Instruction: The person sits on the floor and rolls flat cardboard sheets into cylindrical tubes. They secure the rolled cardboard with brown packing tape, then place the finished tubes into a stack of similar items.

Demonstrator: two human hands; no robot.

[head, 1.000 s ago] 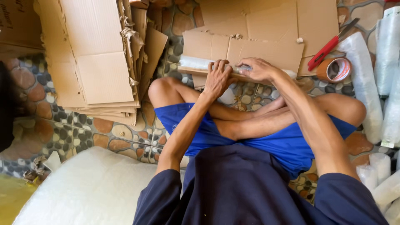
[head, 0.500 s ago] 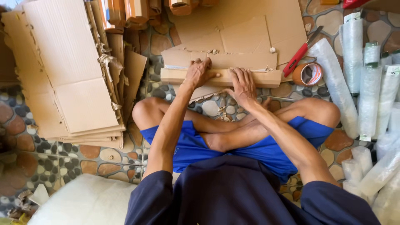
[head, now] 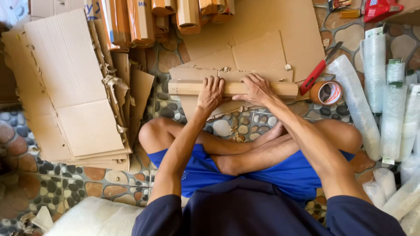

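Pressing down from the head view, your left hand [head: 211,92] and right hand [head: 257,88] both lie palm-flat, fingers spread, on one long folded cardboard strip [head: 232,88]; neither hand is clenched round it, they hold it by weight alone. The strip lies crosswise on the stone floor [head: 65,183] just ahead of your crossed legs, resting on a flat cardboard sheet [head: 258,52] with torn edges.

By my reading the fold is made and is being creased; the strip is not yet taped or set aside with the finished rolls.

Counted: one strip under your hands, one roll of brown tape [head: 326,92] just right of it, one red-handled cutter [head: 318,70] beside the tape. One stack of flat cardboard [head: 74,87] fills the left side. Several brown folded pieces [head: 175,13] line the far edge and several clear plastic rolls [head: 385,100] the right; exact numbers are cut off.
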